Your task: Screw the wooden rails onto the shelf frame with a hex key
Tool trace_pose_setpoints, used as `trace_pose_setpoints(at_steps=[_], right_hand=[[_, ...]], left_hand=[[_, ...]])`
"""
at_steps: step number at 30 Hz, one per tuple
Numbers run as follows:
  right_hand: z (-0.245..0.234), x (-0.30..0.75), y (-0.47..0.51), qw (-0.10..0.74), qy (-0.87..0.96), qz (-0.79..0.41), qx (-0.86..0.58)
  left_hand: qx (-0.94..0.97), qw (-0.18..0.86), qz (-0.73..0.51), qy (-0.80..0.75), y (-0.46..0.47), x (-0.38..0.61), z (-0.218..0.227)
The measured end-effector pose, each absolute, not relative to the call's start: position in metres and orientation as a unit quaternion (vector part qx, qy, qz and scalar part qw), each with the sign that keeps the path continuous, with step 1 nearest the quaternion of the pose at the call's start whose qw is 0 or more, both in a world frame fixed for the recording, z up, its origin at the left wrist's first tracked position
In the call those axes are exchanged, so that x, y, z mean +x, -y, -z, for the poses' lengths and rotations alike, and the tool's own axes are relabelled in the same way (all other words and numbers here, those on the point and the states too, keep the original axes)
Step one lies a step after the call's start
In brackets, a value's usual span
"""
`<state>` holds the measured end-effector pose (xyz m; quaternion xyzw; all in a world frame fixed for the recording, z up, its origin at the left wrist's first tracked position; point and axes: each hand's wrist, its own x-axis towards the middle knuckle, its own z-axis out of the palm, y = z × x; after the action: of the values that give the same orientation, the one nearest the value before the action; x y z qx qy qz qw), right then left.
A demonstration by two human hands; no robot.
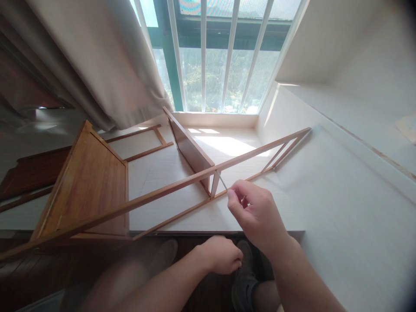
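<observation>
Two shelves fitted to wooden rack (97,190) | right hand (256,216) fingers pinching hex key (222,181) at rail joint | left hand (221,255) curled shut, contents unclear | side frame (143,143) loose on sill

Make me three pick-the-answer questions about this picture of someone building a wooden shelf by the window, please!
1. Where is the right hand?
A. On the curtain
B. At the wooden frame's short crosspiece
C. On the window bars

2. What colour is the curtain?
A. Beige
B. Blue
C. Black

3. How is the right hand holding the thin metal tool?
A. Flat and open
B. Pinched in the fingertips
C. Not touching it

Answers:
1 B, the hand sits beside the crosspiece of the wooden frame.
2 A, the cloth hanging left of the window looks pale beige.
3 B, finger and thumb close on the tool's near end, while the left hand rests curled lower down.
</observation>
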<state>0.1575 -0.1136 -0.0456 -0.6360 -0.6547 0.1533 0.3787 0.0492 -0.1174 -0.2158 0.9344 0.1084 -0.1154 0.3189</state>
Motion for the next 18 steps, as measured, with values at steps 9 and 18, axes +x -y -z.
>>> trace_pose_setpoints(at_steps=[9, 18], right_hand=[[0.0416, 0.1588, 0.1163, 0.374, 0.661, -0.119, -0.639], [0.0403, 0.1586, 0.1167, 0.414, 0.621, -0.225, -0.626]], left_hand=[[0.948, 0.277, 0.117, -0.101, 0.1179, 0.0482, 0.2139], [0.948, 0.273, 0.132, -0.100, 0.1172, 0.0491, 0.2070]])
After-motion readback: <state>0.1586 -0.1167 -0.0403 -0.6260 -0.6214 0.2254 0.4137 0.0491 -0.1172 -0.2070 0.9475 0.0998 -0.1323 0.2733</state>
